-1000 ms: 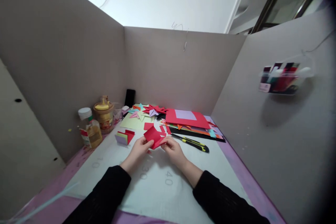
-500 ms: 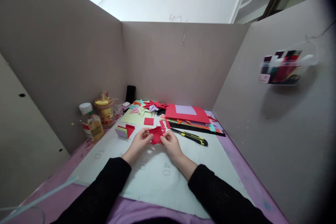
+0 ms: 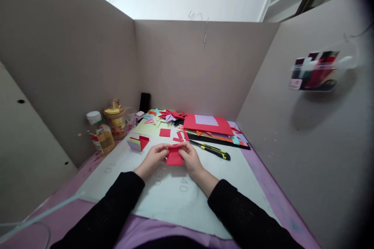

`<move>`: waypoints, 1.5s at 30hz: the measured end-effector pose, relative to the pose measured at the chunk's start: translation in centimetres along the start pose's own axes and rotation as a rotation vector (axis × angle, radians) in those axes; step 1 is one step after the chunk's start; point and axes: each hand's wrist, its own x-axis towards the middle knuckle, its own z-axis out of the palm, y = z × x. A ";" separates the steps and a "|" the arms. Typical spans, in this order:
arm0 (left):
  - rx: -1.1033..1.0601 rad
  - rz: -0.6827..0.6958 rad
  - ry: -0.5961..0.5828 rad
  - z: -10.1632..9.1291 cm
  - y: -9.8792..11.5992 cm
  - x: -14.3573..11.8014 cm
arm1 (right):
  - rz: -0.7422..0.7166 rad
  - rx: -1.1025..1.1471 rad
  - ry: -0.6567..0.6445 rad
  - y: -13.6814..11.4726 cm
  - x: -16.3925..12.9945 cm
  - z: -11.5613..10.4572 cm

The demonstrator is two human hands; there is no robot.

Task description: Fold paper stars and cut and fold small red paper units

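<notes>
A small red paper [image 3: 174,158] is held between both hands above the white mat [image 3: 172,202]. My left hand [image 3: 156,158] pinches its left side near the upper corner. On the opposite side, my right hand [image 3: 189,156] grips the upper right part with thumb and fingers. The paper's far edge looks bent, though the fingers partly cover it. Just beyond the hands lie several red paper strips [image 3: 180,136] and a red paper square [image 3: 165,132]. A folded red and lilac paper piece [image 3: 138,143] stands to the left of my left hand.
A yellow and black utility knife [image 3: 212,150] lies right of the hands. Behind it is a stack of coloured paper [image 3: 209,125]; folded paper stars [image 3: 171,114] lie beside that. A bottle [image 3: 101,132] and a lidded jar [image 3: 116,120] stand along the left partition.
The red paper has turned from a tilted square to lying straighter, its far edge now bent under my fingers. Both hands have shifted slightly at its upper side.
</notes>
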 end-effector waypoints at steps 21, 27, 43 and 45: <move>0.030 0.153 0.099 0.0 0.1 -0.1 | 0.076 -0.145 -0.117 -1.2 -0.5 -0.3; 0.126 0.171 0.090 -0.2 -0.4 0.2 | 0.197 -0.171 -0.149 -0.4 0.2 -1.1; 0.331 0.244 0.034 -0.1 -1.6 0.5 | -0.115 -0.615 -0.160 -0.8 -0.5 0.1; 0.338 0.234 0.027 -0.1 -1.3 0.5 | -0.127 -0.646 -0.171 -0.7 -0.5 0.3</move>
